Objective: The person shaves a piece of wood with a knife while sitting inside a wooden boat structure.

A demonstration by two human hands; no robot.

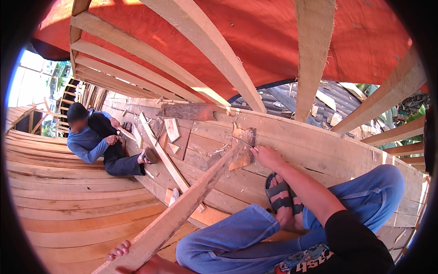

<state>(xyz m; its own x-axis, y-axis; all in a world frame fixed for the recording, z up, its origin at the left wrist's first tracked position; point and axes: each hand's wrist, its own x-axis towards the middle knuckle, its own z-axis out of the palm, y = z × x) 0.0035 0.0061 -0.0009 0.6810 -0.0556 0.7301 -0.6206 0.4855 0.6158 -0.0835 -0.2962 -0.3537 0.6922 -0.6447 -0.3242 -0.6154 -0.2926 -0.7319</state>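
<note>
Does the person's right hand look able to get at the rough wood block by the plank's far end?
Likely yes: the right hand is close beside the wood block, with nothing visibly in the way, though its grip on the bladed tool may leave few fingers free.

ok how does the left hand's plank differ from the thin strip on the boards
The plank looks wider than the thin strip. The left hand holds the plank; the thin strip lies unheld. The plank has a dark, rough edge; the thin strip looks evenly pale. Both are long, bare wood.
</note>
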